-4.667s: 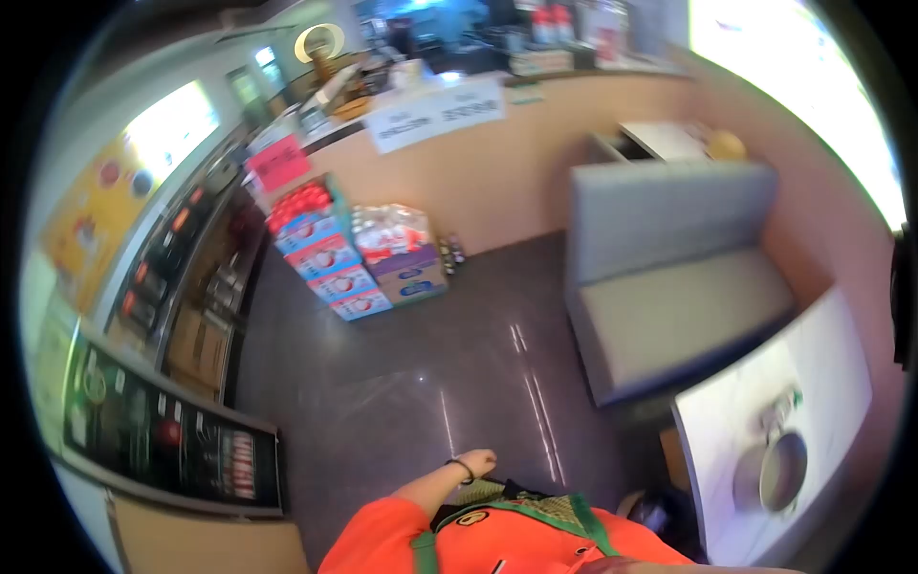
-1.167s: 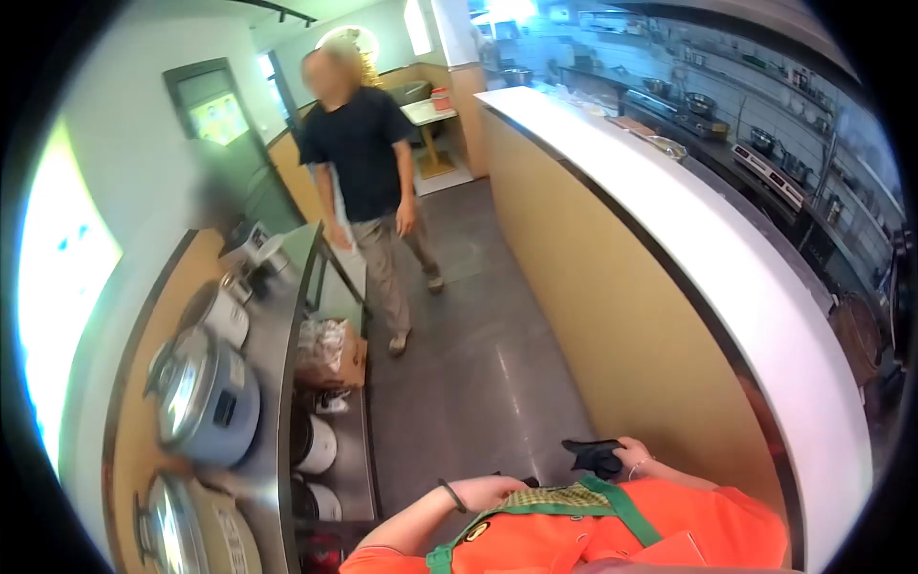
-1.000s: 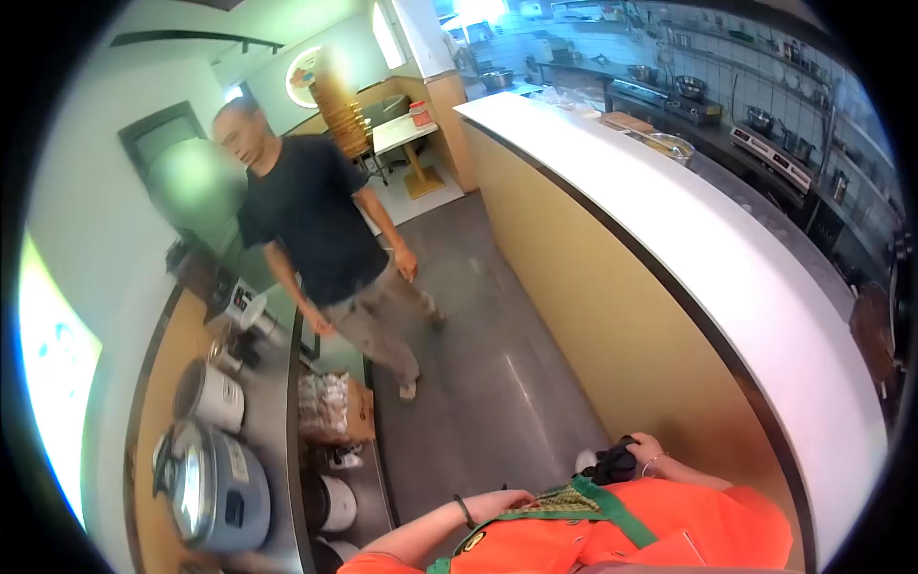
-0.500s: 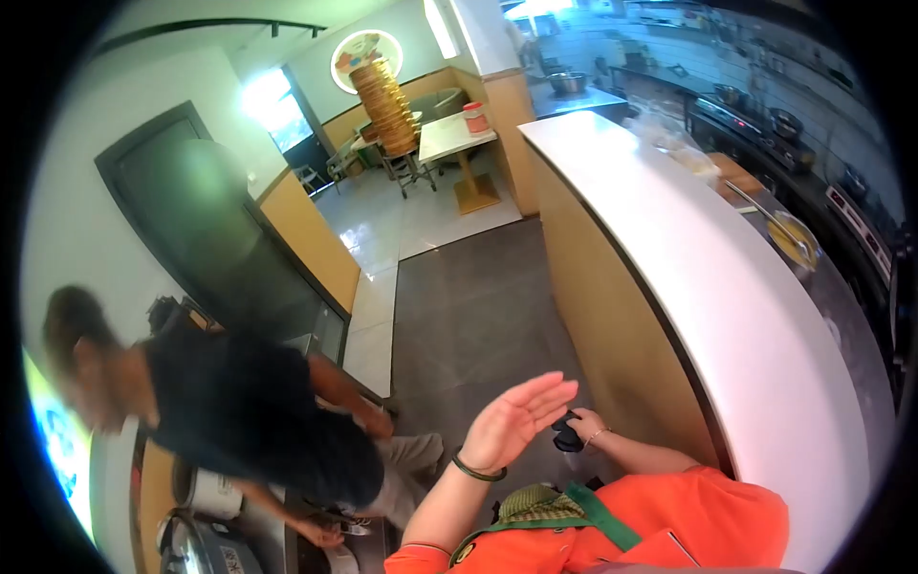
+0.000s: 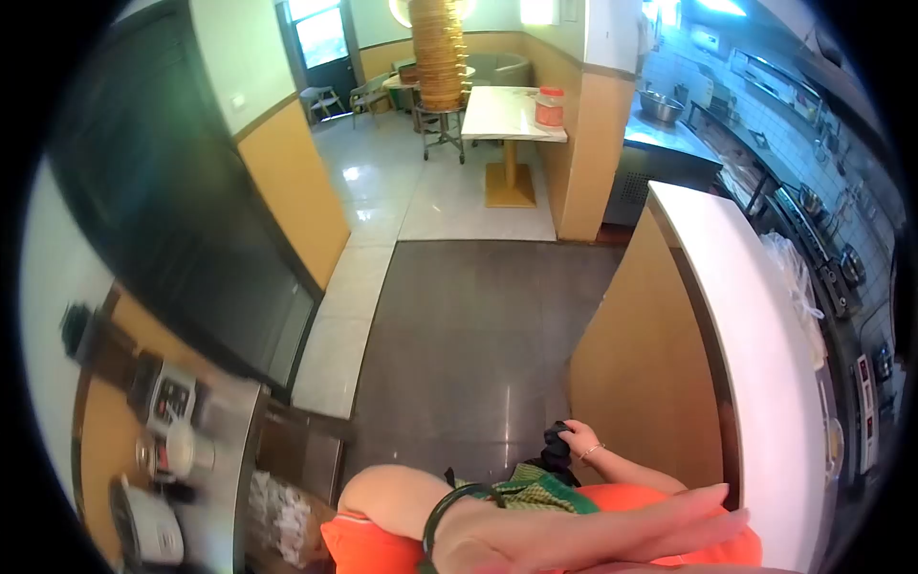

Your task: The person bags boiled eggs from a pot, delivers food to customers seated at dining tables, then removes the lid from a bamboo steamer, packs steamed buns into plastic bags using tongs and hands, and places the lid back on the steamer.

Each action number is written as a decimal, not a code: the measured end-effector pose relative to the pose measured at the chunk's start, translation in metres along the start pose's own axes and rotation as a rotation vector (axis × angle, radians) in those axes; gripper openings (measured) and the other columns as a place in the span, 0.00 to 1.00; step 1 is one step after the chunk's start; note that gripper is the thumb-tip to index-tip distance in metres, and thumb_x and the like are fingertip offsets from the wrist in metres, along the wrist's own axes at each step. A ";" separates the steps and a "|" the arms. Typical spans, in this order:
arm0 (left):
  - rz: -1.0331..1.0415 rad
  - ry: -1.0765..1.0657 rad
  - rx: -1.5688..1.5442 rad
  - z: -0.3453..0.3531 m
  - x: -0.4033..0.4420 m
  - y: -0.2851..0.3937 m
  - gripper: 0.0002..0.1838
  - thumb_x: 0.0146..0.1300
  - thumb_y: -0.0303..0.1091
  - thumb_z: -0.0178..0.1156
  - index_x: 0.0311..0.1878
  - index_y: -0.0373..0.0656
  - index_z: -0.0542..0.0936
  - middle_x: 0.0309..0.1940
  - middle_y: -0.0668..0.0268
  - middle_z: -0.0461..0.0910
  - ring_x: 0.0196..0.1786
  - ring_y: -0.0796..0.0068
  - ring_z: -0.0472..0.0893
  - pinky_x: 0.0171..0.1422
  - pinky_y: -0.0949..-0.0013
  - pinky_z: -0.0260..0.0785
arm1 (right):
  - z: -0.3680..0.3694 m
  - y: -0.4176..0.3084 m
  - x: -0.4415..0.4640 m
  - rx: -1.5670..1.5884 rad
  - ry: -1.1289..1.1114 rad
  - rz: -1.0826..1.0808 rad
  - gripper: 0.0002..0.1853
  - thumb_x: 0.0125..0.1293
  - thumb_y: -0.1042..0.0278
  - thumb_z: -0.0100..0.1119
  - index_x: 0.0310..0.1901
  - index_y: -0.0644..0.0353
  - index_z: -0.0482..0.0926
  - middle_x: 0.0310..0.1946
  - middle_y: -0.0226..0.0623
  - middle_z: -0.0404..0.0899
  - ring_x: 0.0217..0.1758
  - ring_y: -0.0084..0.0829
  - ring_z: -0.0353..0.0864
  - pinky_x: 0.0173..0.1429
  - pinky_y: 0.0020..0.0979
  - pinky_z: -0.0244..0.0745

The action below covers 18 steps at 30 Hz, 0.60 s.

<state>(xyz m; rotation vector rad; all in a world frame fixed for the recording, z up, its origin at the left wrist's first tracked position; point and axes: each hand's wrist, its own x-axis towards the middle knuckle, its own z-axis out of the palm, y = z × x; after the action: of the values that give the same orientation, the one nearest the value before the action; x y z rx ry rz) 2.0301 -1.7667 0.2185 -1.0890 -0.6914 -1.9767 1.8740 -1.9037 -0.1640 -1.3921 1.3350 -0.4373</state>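
My left hand (image 5: 583, 538), with a dark bangle at the wrist, stretches across the bottom of the view close to the camera. Its fingers point right, extended and holding nothing. Lower down by the wooden counter front, my right hand (image 5: 579, 438) is closed on a small black object (image 5: 556, 446); its kind cannot be made out. A thin bracelet circles that wrist. Between my arms shows a green patterned apron (image 5: 535, 490) over orange clothing.
A white-topped counter (image 5: 712, 277) runs along my right, with the kitchen behind it. At left stands a steel worktop (image 5: 222, 478) with appliances. Ahead are a tall stack of round baskets (image 5: 438, 57) on a wheeled stand and a table (image 5: 499, 113) bearing a red-lidded jar (image 5: 549, 107).
The view has turned left and levelled. My left hand has swung from raised upright to lying across my front. The person in dark clothes at left is out of view.
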 end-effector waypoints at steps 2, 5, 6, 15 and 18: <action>-0.044 -0.013 -0.049 -0.043 0.009 0.058 0.65 0.45 0.66 0.58 0.62 0.31 0.23 0.67 0.51 0.28 0.70 0.64 0.39 0.69 0.64 0.35 | -0.004 -0.011 0.065 -0.015 0.043 -0.097 0.12 0.53 0.69 0.53 0.39 0.64 0.76 0.31 0.34 0.77 0.35 0.25 0.74 0.43 0.27 0.68; -0.123 0.176 0.048 -0.089 0.035 0.139 0.65 0.44 0.67 0.56 0.63 0.31 0.26 0.67 0.48 0.30 0.70 0.60 0.40 0.69 0.61 0.35 | -0.018 -0.043 0.173 -0.055 0.010 -0.121 0.12 0.52 0.69 0.54 0.38 0.64 0.76 0.30 0.34 0.77 0.34 0.25 0.73 0.41 0.27 0.68; -0.148 0.221 0.101 -0.115 0.048 0.160 0.65 0.44 0.68 0.56 0.63 0.31 0.26 0.67 0.47 0.30 0.70 0.59 0.40 0.69 0.60 0.35 | -0.029 -0.062 0.208 -0.090 -0.023 -0.104 0.17 0.50 0.63 0.53 0.40 0.63 0.76 0.37 0.45 0.77 0.42 0.40 0.75 0.48 0.32 0.68; 0.021 0.081 0.173 -0.304 0.149 0.331 0.55 0.48 0.63 0.53 0.63 0.37 0.33 0.65 0.43 0.36 0.64 0.52 0.46 0.64 0.55 0.42 | -0.128 -0.211 0.481 -0.177 0.106 -0.224 0.16 0.50 0.64 0.52 0.41 0.60 0.76 0.38 0.46 0.77 0.44 0.43 0.74 0.49 0.35 0.68; -0.023 0.074 0.225 -0.373 0.179 0.385 0.48 0.51 0.60 0.52 0.63 0.41 0.39 0.64 0.42 0.39 0.61 0.52 0.52 0.61 0.55 0.47 | -0.178 -0.227 0.569 -0.133 0.257 -0.283 0.16 0.50 0.64 0.51 0.40 0.61 0.76 0.38 0.47 0.77 0.43 0.44 0.74 0.49 0.36 0.68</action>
<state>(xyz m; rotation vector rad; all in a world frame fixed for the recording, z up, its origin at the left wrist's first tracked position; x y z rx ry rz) 2.1145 -2.3252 0.2278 -0.8728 -0.8663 -1.8956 1.9980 -2.5287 -0.1406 -1.6889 1.3951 -0.7480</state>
